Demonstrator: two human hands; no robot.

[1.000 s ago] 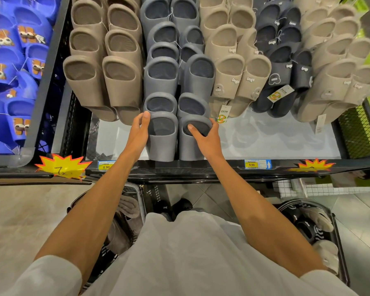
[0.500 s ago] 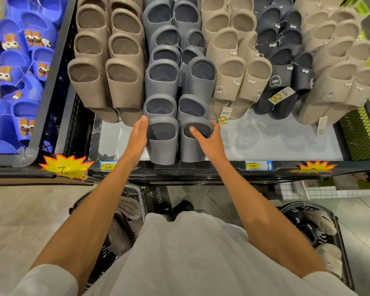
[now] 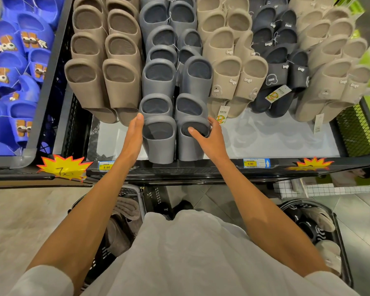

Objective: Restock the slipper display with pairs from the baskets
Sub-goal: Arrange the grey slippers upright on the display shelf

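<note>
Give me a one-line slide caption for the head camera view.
Left hand touches and right hand grips the front grey slipper pair on the display shelf.

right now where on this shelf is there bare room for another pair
Biggest bare patch: white shelf floor right of the grey pair, in front of the beige slippers and black slippers. A narrower strip lies left of the grey pair, before the brown slippers. Behind, the rows overlap tightly.
</note>
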